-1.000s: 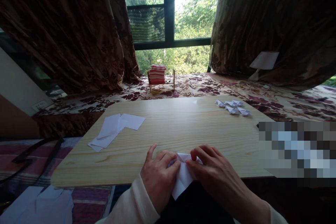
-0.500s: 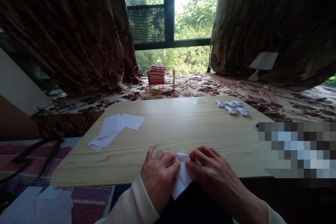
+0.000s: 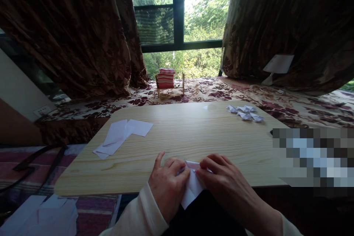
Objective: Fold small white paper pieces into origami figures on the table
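A partly folded sheet of white paper [image 3: 192, 190] lies at the front edge of the wooden table [image 3: 177, 132], one pointed corner hanging toward my lap. My left hand [image 3: 169, 184] pinches its left side, thumb on top and little finger raised. On the right side, the thumb and bent fingers of my right hand [image 3: 222, 177] grip the same sheet. Both thumbs almost meet at the middle of the paper. Parts of the paper's side folds are hidden under my fingers.
Loose white sheets [image 3: 121, 136] lie on the table's left. Several small folded paper pieces [image 3: 246, 113] sit at its far right. More paper [image 3: 44, 215] rests below left. Beyond the table stand a small rack with striped cloths [image 3: 166, 78] and a lamp [image 3: 279, 64]. A blurred patch covers the right edge.
Both hands keep nearly the same hold on the paper. The view has shifted very slightly; nothing else has visibly moved.
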`<state>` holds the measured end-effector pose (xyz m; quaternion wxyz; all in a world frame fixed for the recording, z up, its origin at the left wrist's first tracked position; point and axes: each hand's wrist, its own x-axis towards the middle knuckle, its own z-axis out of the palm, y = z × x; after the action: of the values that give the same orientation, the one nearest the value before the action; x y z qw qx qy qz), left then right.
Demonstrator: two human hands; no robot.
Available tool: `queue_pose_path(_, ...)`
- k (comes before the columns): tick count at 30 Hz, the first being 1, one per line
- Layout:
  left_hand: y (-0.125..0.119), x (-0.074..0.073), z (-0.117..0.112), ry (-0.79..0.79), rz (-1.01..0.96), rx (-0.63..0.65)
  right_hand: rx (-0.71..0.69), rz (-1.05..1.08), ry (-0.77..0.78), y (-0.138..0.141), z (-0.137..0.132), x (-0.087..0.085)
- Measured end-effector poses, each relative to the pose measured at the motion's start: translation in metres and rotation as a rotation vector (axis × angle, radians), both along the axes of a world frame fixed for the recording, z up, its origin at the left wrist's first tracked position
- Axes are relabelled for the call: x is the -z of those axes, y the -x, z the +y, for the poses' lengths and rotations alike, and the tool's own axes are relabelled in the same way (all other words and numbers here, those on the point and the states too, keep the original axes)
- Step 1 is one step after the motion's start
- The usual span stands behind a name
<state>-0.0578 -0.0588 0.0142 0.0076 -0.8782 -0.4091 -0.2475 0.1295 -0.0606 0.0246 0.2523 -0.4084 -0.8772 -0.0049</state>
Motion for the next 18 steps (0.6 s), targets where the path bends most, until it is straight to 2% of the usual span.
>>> queue_pose_path(18, -0.0012, -0.0005, -0.0003, -0.039, -0.013, 0.013, 0.046, -0.085, 0.048, 0.0005, -0.0038, 0.0021)
